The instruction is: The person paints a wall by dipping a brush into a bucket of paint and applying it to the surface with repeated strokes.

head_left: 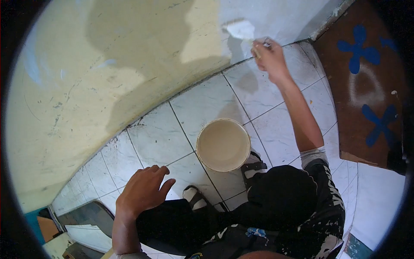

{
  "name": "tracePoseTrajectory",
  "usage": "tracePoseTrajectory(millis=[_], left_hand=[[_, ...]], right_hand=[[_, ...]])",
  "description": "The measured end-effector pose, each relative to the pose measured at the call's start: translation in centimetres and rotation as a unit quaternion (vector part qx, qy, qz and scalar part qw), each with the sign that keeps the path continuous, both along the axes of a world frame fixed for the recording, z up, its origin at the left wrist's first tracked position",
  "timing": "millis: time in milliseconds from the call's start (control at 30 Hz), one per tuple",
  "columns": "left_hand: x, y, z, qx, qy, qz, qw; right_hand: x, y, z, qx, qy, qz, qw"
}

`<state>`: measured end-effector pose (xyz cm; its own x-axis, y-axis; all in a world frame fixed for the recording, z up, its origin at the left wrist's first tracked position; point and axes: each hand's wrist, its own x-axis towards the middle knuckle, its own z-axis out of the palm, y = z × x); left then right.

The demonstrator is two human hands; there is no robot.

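My right hand (270,59) is closed around the handle of a paintbrush (241,30). The brush's white-coated head lies against the wall, right where the whitish painted area (276,17) meets the yellow area (202,39). Between my feet and the wall, a round bucket (199,149) stands upright on the tiles, with pale liquid inside. My left hand (145,189) hangs over my left knee, holding nothing, its thumb apart from the loosely bent fingers.
White floor tiles (159,136) run up to the wall's base. At the right stands a brown board (351,116) with blue flower shapes. My sandalled feet (197,198) are just behind the bucket. A dark flat panel (92,218) and other items lie at the lower left.
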<state>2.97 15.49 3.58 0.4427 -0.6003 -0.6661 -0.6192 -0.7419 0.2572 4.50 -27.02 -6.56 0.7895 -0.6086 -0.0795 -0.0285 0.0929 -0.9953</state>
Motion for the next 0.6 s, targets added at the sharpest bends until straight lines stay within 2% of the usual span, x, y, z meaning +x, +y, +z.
tracePoseTrajectory(millis=[67,133,167,233,267,333,400,467,533,600], left_hand=[[0.0,0.1,0.1,-0.007,-0.004,0.003,1.000],[0.0,0.5,0.4,-0.010,-0.010,-0.005,1.000],[-0.1,1.1,0.1,-0.045,-0.016,-0.008,0.999],[-0.2,1.5,0.3,-0.046,-0.012,0.006,0.999],[-0.2,1.5,0.5,-0.050,-0.016,0.004,0.999],[-0.3,1.7,0.6,-0.042,-0.015,0.009,0.999],[-0.5,1.8,0.6,-0.023,-0.019,0.005,1.000],[-0.6,1.8,0.8,-0.025,-0.026,-0.001,0.999],[-0.7,1.8,1.0,-0.045,-0.032,-0.010,0.998],[-1.0,2.0,1.0,-0.054,-0.035,-0.014,0.998]], right_hand=[[-1.5,0.4,3.4,-0.020,-0.035,0.045,0.998],[-3.3,1.8,6.5,-0.099,-0.047,0.098,0.989],[-4.3,2.0,7.6,-0.096,-0.043,0.113,0.988],[-6.2,2.6,8.5,-0.189,0.071,0.284,0.937],[-6.8,3.5,8.1,-0.186,0.077,0.298,0.933],[-8.0,5.0,7.4,-0.333,0.128,0.454,0.817],[-9.1,8.3,5.9,-0.419,0.218,0.456,0.754],[-8.6,11.2,4.2,-0.423,0.326,0.515,0.671],[-9.2,12.1,-1.3,-0.445,0.292,0.523,0.666],[-9.2,13.6,-4.0,-0.454,0.302,0.517,0.660]])
